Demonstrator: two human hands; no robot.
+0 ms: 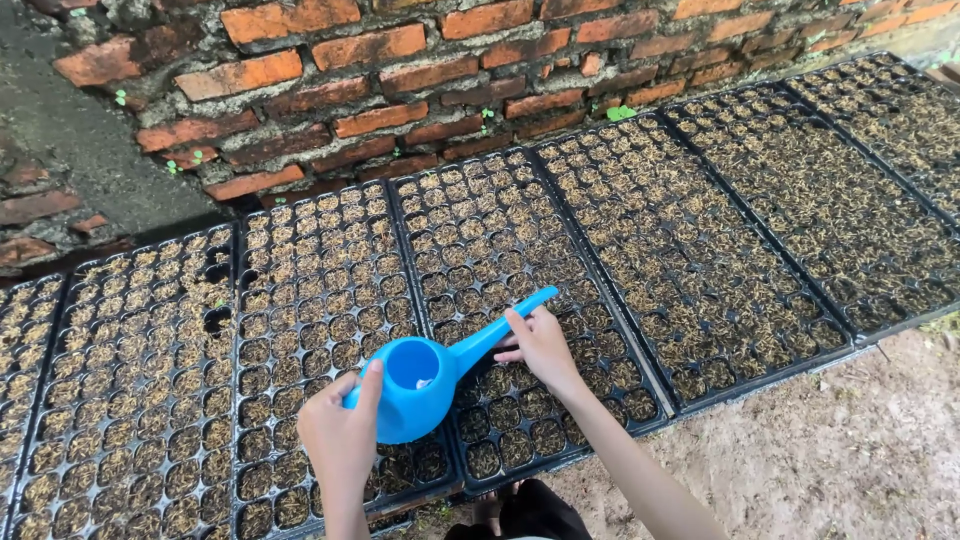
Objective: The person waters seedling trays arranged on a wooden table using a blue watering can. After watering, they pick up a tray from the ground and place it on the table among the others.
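Observation:
A bright blue plastic watering can [420, 375] with a long spout hangs over black seedling trays [330, 300] filled with brown husk-like soil. My left hand [342, 430] grips the can's rounded body at its lower left. My right hand [540, 345] holds the spout partway along, the tip pointing up and right above a middle tray [480, 240]. The can's round opening faces up toward me.
Several black cell trays [800, 200] lie side by side along an old red brick wall [400, 80]. A few cells in the left trays [217, 320] are bare. Sandy ground [850, 450] lies at lower right, dark concrete at upper left.

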